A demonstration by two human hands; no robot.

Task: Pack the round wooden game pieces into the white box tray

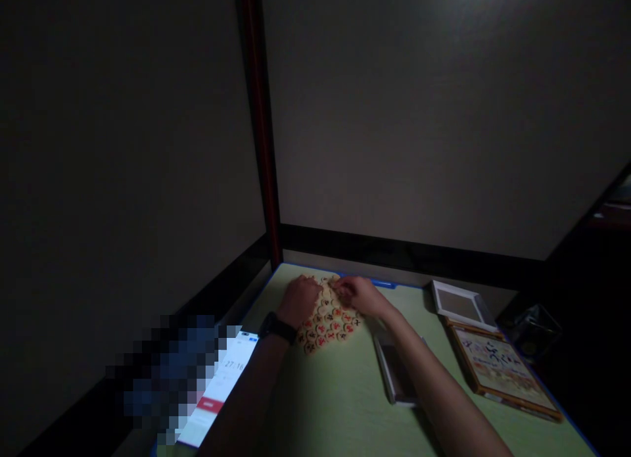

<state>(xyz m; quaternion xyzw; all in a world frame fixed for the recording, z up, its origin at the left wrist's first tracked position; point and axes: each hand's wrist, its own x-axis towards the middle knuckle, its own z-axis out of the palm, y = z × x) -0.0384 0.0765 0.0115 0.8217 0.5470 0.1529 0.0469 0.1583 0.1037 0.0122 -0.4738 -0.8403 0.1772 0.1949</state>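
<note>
Two dim walls (419, 128) meet behind one green table (335, 408). Along its right side lie one printed box (503, 366) and one shallow tray (462, 306); a second tray (391, 371) sits beneath the right forearm (428, 368), one lit phone (210, 425) at the left. Two hands reach the far end: left hand (299, 302) curled, right hand (363, 296) bunched; whether either grips anything, I cannot tell. Between and nearer lies one cluster of round pieces (330, 326), too blurred to count.
</note>
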